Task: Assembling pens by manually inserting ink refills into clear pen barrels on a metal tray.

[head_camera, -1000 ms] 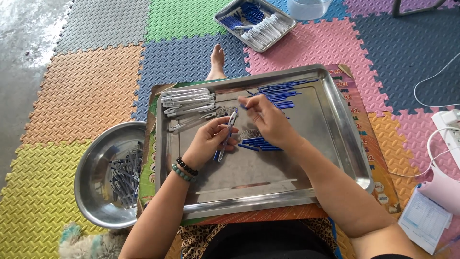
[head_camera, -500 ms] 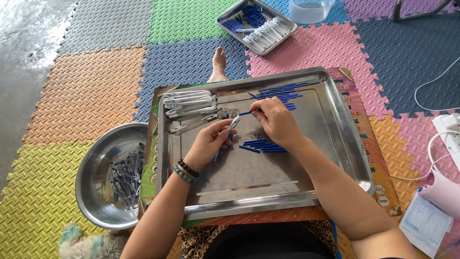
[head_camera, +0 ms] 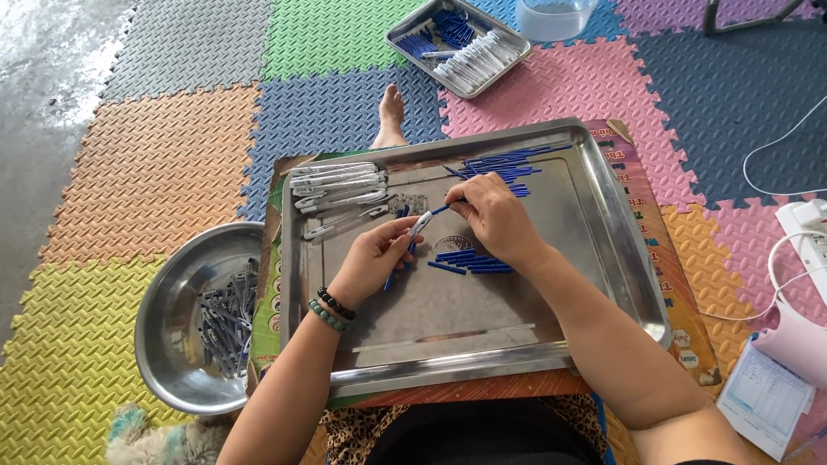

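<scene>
A large steel tray [head_camera: 603, 258] rests on my lap. My left hand [head_camera: 375, 258] grips a white pen barrel [head_camera: 420, 226] over the tray's middle. My right hand [head_camera: 495, 215] pinches a thin blue refill [head_camera: 441, 207] whose tip meets the barrel's end. Several loose blue refills [head_camera: 469, 260] lie just below my right hand, and more blue refills [head_camera: 508, 164] lie at the tray's far side. A row of white pens [head_camera: 338, 185] lies at the tray's far left corner.
A round steel bowl [head_camera: 164, 344] with grey pen parts sits left of the tray. A smaller tray [head_camera: 405, 30] of blue and white parts lies ahead, beside a clear tub [head_camera: 556, 17]. My bare foot [head_camera: 392, 116] rests on the foam mats. White cables [head_camera: 775, 155] run at right.
The white barrel has tipped from nearly upright to slanting toward my right hand. My right hand now holds a blue refill against its end.
</scene>
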